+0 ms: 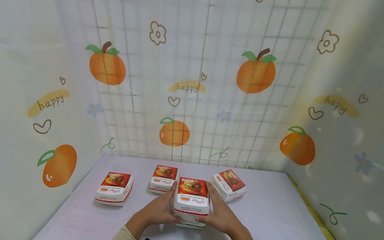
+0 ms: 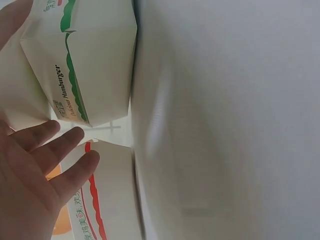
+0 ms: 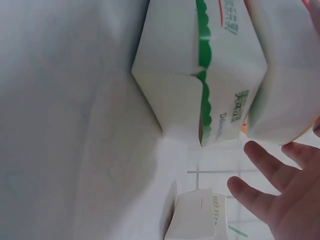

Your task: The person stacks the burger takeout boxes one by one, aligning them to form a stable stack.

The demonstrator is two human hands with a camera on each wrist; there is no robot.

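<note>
Both hands hold a red-trimmed paper hamburger box (image 1: 192, 196) with a burger picture on its lid, at the front middle of the table. My left hand (image 1: 162, 208) is at its left side and my right hand (image 1: 223, 213) at its right, thumbs at the front. Directly beneath it stands a green-trimmed hamburger box (image 2: 95, 65), stacked under the held one. In the right wrist view, the upper box (image 3: 290, 65) lies against the lower box's top, with some fingers spread beyond it. The lower box is mostly hidden in the head view.
Behind the stack stand two more hamburger boxes, one at back left (image 1: 164, 178) and a turned one at back right (image 1: 229, 185). Another box (image 1: 115, 188) sits farther left on the white table (image 1: 78, 220). A fruit-printed curtain (image 1: 138, 100) encloses the back and sides.
</note>
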